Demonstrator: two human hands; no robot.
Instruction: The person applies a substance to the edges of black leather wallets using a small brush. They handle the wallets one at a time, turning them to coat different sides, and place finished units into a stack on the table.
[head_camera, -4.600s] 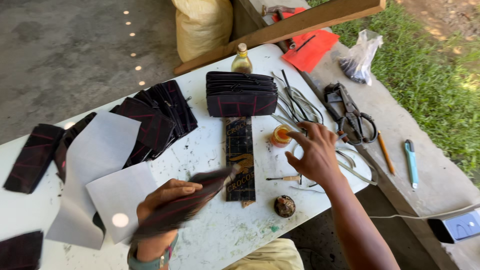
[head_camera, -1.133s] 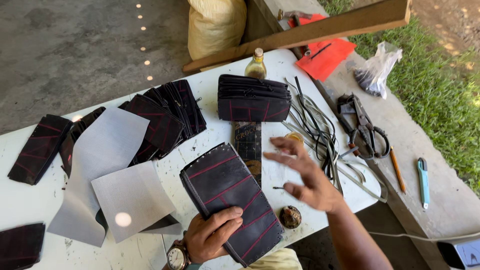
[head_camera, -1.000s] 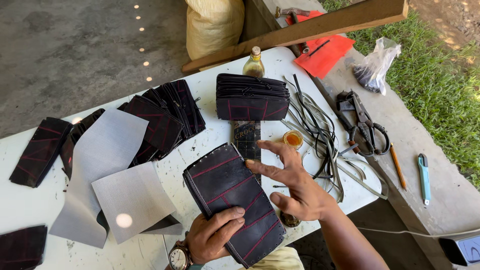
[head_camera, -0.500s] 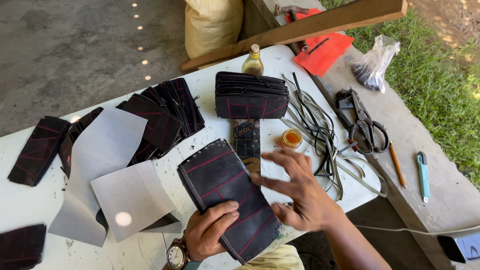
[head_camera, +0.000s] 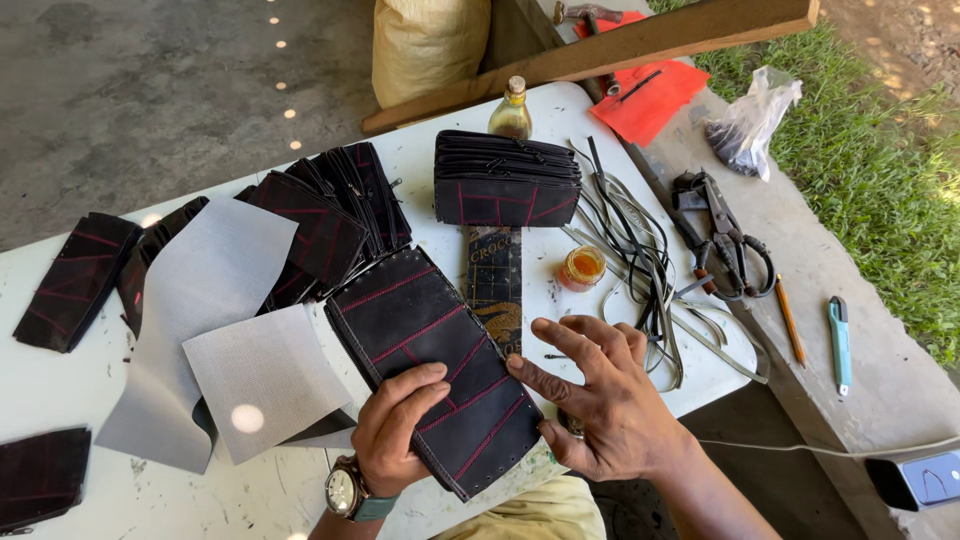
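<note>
A black rectangular panel with red stitching (head_camera: 425, 340) lies flat on the white table (head_camera: 150, 495) in front of me. My left hand (head_camera: 395, 430), with a watch on the wrist, grips the panel's near left edge, thumb on top. My right hand (head_camera: 600, 395) hovers at the panel's right edge with fingers spread, fingertips touching or just over it.
A stack of folded black pieces (head_camera: 505, 180), fanned black panels (head_camera: 320, 215), grey sheets (head_camera: 215, 300), a small orange jar (head_camera: 582, 268), a glass bottle (head_camera: 511, 108), loose strips (head_camera: 640, 250), a dark printed strip (head_camera: 495, 285). Shears (head_camera: 725, 235), pencil (head_camera: 788, 318), knife (head_camera: 839, 340) on the bench.
My left hand brought the panel from upright to lying flat on the table. My right hand left the jar area and came down onto the panel's right edge.
</note>
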